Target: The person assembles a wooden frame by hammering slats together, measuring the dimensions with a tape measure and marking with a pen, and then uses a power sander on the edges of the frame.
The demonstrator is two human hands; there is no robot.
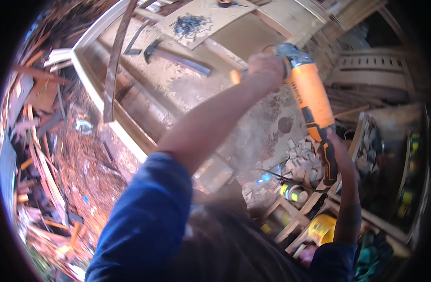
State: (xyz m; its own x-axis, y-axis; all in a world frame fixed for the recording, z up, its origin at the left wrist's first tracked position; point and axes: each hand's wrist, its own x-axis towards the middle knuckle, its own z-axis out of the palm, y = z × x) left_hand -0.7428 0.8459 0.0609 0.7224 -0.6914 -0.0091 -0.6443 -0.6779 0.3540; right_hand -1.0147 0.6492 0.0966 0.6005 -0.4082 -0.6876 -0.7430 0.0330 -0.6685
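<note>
Both of my hands are on an orange and black angle grinder [312, 96], held up over the right side of the wooden workbench [257, 145]. My left hand [267, 67] is closed round its side handle beside the grey metal head; an orange handle end pokes out to the left. Lower down, my right hand [336, 146] wraps the black rear handle, where the cord leaves. No disc can be made out. Left of the tool, a hammer [175, 60] lies on the bench. Beyond it, a heap of nails [191, 25] rests on a pale board.
A long wooden strip [116, 61] crosses the bench's left edge. Wood offcuts [303, 162] are piled at the right, above a tin [294, 193] and a yellow container [322, 229] among wooden frames. Scrap wood [46, 164] litters the ground at the left. A cord [286, 177] trails below the tool.
</note>
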